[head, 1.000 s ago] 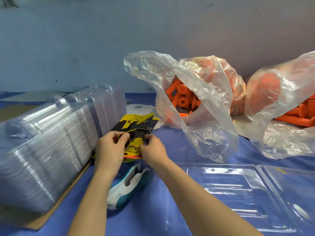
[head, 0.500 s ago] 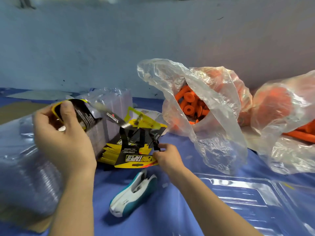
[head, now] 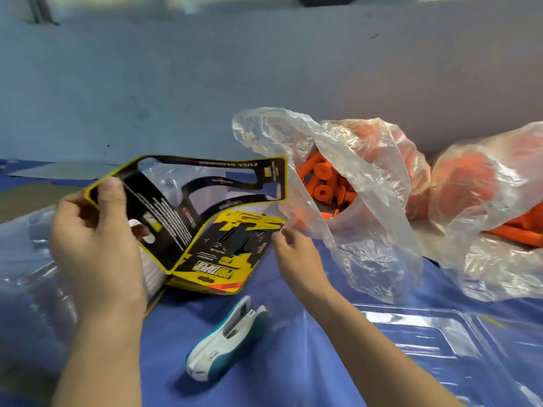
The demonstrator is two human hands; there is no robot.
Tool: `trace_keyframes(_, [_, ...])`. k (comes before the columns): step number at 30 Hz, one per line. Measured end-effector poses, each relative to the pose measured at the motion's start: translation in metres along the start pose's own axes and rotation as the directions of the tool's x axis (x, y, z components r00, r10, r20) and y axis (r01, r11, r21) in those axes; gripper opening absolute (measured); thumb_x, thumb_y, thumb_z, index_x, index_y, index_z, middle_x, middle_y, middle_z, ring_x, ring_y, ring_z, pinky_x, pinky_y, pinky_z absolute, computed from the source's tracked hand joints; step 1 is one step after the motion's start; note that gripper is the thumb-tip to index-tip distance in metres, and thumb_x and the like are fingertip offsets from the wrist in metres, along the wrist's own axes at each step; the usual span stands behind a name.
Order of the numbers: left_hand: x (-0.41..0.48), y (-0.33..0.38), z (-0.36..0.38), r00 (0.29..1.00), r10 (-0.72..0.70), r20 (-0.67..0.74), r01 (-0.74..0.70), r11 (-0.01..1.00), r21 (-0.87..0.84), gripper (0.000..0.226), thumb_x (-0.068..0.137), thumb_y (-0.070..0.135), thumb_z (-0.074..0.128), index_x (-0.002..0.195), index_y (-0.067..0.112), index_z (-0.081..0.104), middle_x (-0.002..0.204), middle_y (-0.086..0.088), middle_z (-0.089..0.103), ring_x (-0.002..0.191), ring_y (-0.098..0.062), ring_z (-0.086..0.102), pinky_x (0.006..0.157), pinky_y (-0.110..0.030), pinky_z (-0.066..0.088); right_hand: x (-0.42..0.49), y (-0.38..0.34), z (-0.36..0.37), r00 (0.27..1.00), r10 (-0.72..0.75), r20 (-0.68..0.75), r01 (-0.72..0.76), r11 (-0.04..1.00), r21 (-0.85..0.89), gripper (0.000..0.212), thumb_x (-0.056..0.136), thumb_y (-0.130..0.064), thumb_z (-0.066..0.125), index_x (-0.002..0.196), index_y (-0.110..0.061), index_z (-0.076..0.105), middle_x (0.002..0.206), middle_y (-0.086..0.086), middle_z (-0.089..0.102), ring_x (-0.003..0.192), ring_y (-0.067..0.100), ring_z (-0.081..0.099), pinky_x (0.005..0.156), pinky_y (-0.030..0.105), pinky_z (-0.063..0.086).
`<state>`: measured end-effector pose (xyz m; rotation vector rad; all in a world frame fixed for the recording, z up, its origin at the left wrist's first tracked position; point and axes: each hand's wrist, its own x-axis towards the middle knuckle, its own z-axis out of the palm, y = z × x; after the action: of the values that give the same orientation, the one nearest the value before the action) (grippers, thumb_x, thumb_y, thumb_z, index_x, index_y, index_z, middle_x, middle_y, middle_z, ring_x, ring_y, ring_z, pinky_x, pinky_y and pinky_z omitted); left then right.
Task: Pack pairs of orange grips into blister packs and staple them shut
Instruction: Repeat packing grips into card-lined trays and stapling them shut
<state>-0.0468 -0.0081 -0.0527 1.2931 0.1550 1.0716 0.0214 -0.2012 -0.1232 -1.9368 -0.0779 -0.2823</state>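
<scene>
The left hand (head: 94, 239) pinched a printed card (head: 164, 207) aloft; the right hand (head: 296, 257) hung loose and empty beside the card stack (head: 217, 259). The orange grips (head: 323, 183) waited in the open bag (head: 367, 230). Seating the card flat in the tray (head: 417, 327) probably mattered next.

Small packing workshop, blue-covered bench (head: 164, 333), bulk bags (head: 373, 239) of orange grips (head: 321, 190), stacked blister packs (head: 26, 259), printed cards (head: 217, 261), stapler (head: 226, 343)

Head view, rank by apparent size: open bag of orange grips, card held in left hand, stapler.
Largest to smallest:
1. open bag of orange grips
2. card held by the left hand; about as wide as the bag but less tall, and nearer the camera
3. stapler, clearly smallest
</scene>
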Motion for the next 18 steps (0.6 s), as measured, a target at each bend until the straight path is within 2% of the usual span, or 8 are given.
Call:
trace_keyframes(3, [-0.008,-0.01,0.006,0.985,-0.146,0.094,0.16,0.974,-0.162,0.016,0.093,0.038,0.064,0.083,0.026,0.064,0.075,0.011,0.071,0.066,-0.005,0.067,0.058,-0.023,0.056,-0.013,-0.024,-0.031,0.992,0.066,0.109,-0.108,0.891,0.442,0.024,0.1,-0.028,0.051,0.086,-0.015,0.066,0.085,-0.002,0.068,0.075,0.012,0.063,0.073,0.028,0.049])
trace_keyframes(5, [-0.018,-0.015,0.015,0.941,-0.263,0.213,0.3,0.94,-0.163,0.012,0.095,0.027,0.064,0.085,0.021,0.065,0.073,0.01,0.072,0.062,-0.004,0.066,0.054,-0.02,0.054,-0.022,-0.034,-0.056,0.981,0.083,0.175,-0.173,0.785,0.595,0.019,0.1,-0.025,0.05,0.094,-0.014,0.064,0.094,0.004,0.07,0.083,0.017,0.07,0.078,0.034,0.056])
trace_keyframes(7, [-0.032,-0.016,0.025,0.886,-0.317,0.337,0.379,0.915,-0.135,0.01,0.096,0.02,0.062,0.086,0.019,0.064,0.072,0.007,0.072,0.061,-0.007,0.066,0.054,-0.021,0.055,-0.034,-0.036,-0.084,0.987,0.073,0.142,-0.15,0.735,0.661,0.018,0.099,-0.021,0.048,0.096,-0.014,0.065,0.091,0.004,0.072,0.083,0.021,0.069,0.082,0.037,0.058])
trace_keyframes(9, [-0.052,-0.019,0.037,0.818,-0.353,0.454,0.433,0.898,-0.081,0.011,0.096,0.012,0.06,0.089,0.02,0.059,0.068,0.006,0.069,0.054,-0.009,0.064,0.048,-0.02,0.053,-0.047,-0.03,-0.113,0.996,0.04,0.08,-0.082,0.76,0.644,0.023,0.101,-0.02,0.047,0.099,-0.02,0.07,0.094,0.002,0.075,0.083,0.02,0.069,0.083,0.037,0.057])
trace_keyframes(11, [-0.074,-0.02,0.047,0.71,-0.412,0.571,0.478,0.878,0.039,0.012,0.095,0.008,0.058,0.094,0.02,0.056,0.068,0.005,0.069,0.056,-0.014,0.065,0.048,-0.024,0.054,-0.061,-0.022,-0.142,0.999,0.031,0.026,-0.04,0.8,0.598,0.026,0.103,-0.019,0.044,0.105,-0.021,0.07,0.101,0.004,0.076,0.086,0.019,0.071,0.077,0.032,0.059])
trace_keyframes(13, [-0.092,-0.021,0.054,0.568,-0.437,0.697,0.45,0.875,0.182,0.015,0.095,0.008,0.057,0.104,0.019,0.057,0.074,0.006,0.072,0.067,-0.015,0.069,0.059,-0.029,0.058,-0.072,-0.012,-0.17,0.999,0.042,-0.023,-0.023,0.834,0.552,0.026,0.105,-0.019,0.043,0.112,-0.022,0.068,0.101,0.004,0.076,0.085,0.019,0.073,0.07,0.028,0.058])
trace_keyframes(16, [-0.118,-0.015,0.061,0.342,-0.455,0.822,0.373,0.869,0.325,0.026,0.091,0.018,0.06,0.117,0.021,0.059,0.097,-0.004,0.076,0.086,-0.02,0.072,0.073,-0.032,0.061,-0.085,0.004,-0.207,0.995,0.066,-0.076,-0.022,0.879,0.477,0.024,0.105,-0.022,0.044,0.111,-0.023,0.067,0.093,0.001,0.075,0.077,0.018,0.073,0.063,0.026,0.057])
trace_keyframes(18, [-0.135,-0.008,0.067,0.258,-0.453,0.853,0.326,0.872,0.364,0.032,0.088,0.024,0.06,0.12,0.021,0.06,0.103,-0.007,0.076,0.095,-0.023,0.072,0.08,-0.032,0.059,-0.091,0.012,-0.224,0.993,0.075,-0.09,-0.025,0.888,0.46,0.024,0.104,-0.024,0.045,0.11,-0.023,0.068,0.09,0.002,0.074,0.075,0.019,0.072,0.061,0.027,0.057])
